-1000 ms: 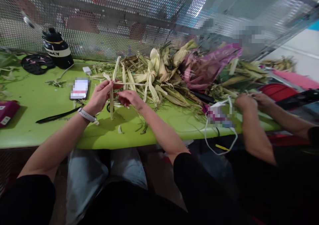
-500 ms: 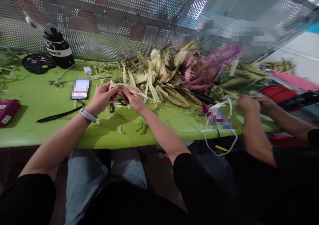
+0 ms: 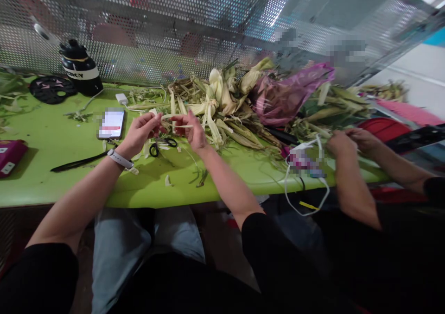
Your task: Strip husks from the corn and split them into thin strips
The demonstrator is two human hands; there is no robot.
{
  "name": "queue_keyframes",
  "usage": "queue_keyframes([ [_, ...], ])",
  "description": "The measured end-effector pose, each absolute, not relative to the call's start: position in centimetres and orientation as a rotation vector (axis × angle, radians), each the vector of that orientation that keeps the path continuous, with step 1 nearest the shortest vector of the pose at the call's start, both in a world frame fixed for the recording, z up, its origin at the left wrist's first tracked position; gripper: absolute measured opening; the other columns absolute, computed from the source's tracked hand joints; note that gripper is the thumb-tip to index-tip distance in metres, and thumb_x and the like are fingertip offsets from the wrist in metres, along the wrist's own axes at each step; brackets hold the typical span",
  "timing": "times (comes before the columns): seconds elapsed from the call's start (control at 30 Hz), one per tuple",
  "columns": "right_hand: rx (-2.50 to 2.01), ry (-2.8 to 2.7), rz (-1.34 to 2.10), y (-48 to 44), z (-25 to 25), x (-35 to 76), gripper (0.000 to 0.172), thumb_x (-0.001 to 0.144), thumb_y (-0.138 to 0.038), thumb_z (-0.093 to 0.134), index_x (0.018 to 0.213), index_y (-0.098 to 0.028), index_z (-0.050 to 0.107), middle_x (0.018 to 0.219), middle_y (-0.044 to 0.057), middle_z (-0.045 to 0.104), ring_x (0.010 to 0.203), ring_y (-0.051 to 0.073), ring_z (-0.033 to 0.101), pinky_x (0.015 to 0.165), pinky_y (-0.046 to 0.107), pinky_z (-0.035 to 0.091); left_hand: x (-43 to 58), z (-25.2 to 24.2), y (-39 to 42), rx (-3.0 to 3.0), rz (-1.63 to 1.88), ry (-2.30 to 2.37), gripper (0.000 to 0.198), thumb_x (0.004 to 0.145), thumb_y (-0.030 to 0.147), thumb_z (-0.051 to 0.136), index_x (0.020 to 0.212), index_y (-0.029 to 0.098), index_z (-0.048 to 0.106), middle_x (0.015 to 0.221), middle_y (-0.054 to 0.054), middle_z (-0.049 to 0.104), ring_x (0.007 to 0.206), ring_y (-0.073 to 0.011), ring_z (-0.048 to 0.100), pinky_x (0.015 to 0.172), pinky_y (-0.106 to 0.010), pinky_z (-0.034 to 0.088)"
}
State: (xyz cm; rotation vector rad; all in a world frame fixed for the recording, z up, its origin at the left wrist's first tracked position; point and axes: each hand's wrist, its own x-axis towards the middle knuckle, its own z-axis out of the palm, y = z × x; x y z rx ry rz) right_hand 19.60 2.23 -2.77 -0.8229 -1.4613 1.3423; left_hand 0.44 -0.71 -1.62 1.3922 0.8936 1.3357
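Note:
Between thumb and fingers, my left hand [image 3: 144,126] pinches a pale strip of corn husk [image 3: 167,117] above the green table [image 3: 194,189]. My right hand [image 3: 193,131] is just to the right with its fingers apart, close to the strip's free end; whether it touches the strip is unclear. Black-handled scissors [image 3: 162,145] lie on the table below both hands, among small husk scraps [image 3: 168,181]. Behind my hands is a large heap of corn husks [image 3: 217,103], some pale, some dry and brown.
A phone [image 3: 111,123], a dark bottle [image 3: 80,68] and a black strap [image 3: 79,161] are on the left. A purple plastic bag [image 3: 288,94] rests on the heap. At right, a co-worker's hands [image 3: 347,142] work near a white cable [image 3: 287,189].
My right hand has come away from the left, its fingers spreading. My left hand keeps hold of the husk strip. More of the scissors shows now.

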Motion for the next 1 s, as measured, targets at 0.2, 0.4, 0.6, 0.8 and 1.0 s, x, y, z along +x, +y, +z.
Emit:
queue_keyframes([
  [0.2,-0.737,-1.262,1.458,2.9,-2.6,19.4,0.055,0.083,-0.074,0.059,0.092,-0.020,0.070,0.071,0.002,0.059,0.072,0.016,0.056,0.069,0.031,0.052,0.6,-1.9,-0.9,1.623,1.162,0.864,0.034,0.082,0.048,0.077,0.082,0.015,0.068,0.067,-0.004,0.069,0.051,-0.0080,0.054,0.050,-0.021,0.042],
  [0.4,-0.713,-1.346,1.342,2.3,-3.1,18.7,0.024,0.074,-0.045,0.080,0.085,-0.024,0.075,0.075,-0.002,0.065,0.072,0.012,0.056,0.073,0.028,0.051,0.8,-1.6,-1.1,1.600,1.129,0.889,0.020,0.083,0.034,0.072,0.081,0.014,0.069,0.065,-0.003,0.068,0.052,-0.0076,0.052,0.051,-0.020,0.042],
  [0.6,-0.694,-1.319,1.252,2.6,-3.5,18.6,0.022,0.075,-0.044,0.079,0.085,-0.024,0.077,0.080,-0.001,0.068,0.071,0.011,0.055,0.073,0.028,0.051,1.0,-1.2,-1.4,1.549,1.101,0.991,0.019,0.079,0.023,0.064,0.062,0.014,0.062,0.055,-0.002,0.061,0.046,-0.0059,0.038,0.045,-0.020,0.027],
  [0.8,-0.739,-1.233,1.191,2.8,-3.6,18.6,0.024,0.077,-0.045,0.077,0.086,-0.023,0.076,0.079,-0.001,0.066,0.074,0.012,0.058,0.074,0.028,0.053,1.0,-1.3,-1.4,1.560,1.087,0.987,0.017,0.079,0.026,0.064,0.067,0.014,0.066,0.056,-0.003,0.063,0.047,-0.0072,0.039,0.048,-0.022,0.028],
  [1.0,-0.752,-1.249,1.371,3.4,-2.2,20.6,0.041,0.082,-0.062,0.068,0.085,-0.021,0.074,0.083,0.004,0.072,0.081,0.018,0.067,0.075,0.034,0.057,0.8,-1.3,-1.5,1.584,1.070,0.936,0.017,0.082,0.027,0.063,0.073,0.014,0.066,0.057,-0.001,0.060,0.049,-0.0073,0.042,0.048,-0.022,0.029],
])
